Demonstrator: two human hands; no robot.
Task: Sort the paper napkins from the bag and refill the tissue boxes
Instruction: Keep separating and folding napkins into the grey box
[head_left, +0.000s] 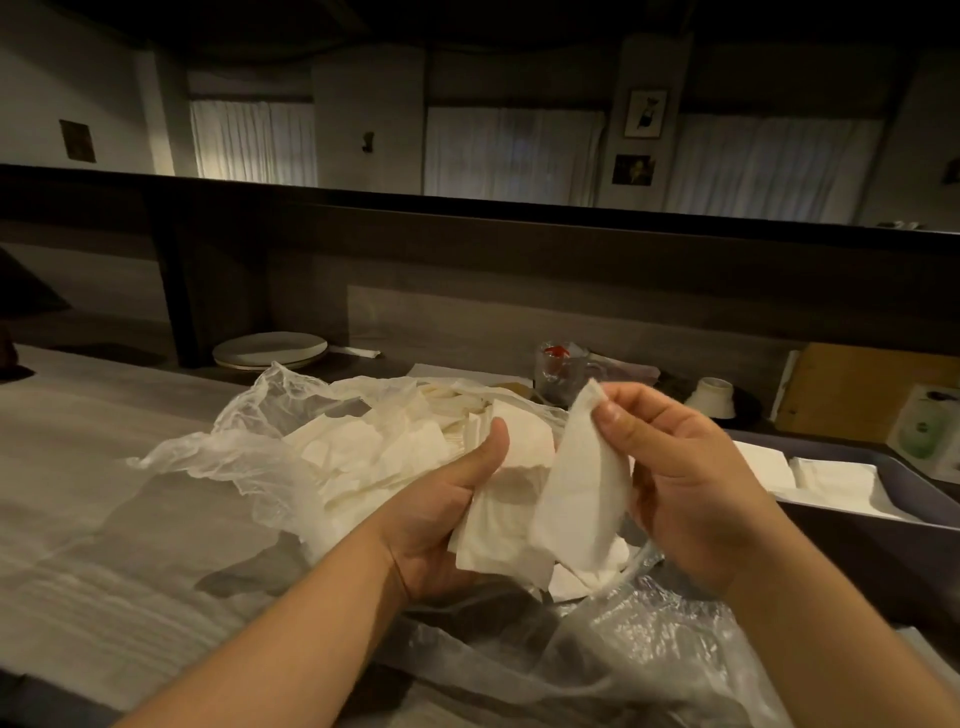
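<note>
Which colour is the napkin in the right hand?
White; the napkin in the right hand shows in the head view.

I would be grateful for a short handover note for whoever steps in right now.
Left hand grips a small stack of napkins. Right hand pinches a single napkin by its top corner.
The open plastic bag on the table still holds many loose napkins.
The dark tray at right already holds flat napkin stacks.
Left: sort the rest of the bag and refill.
</note>
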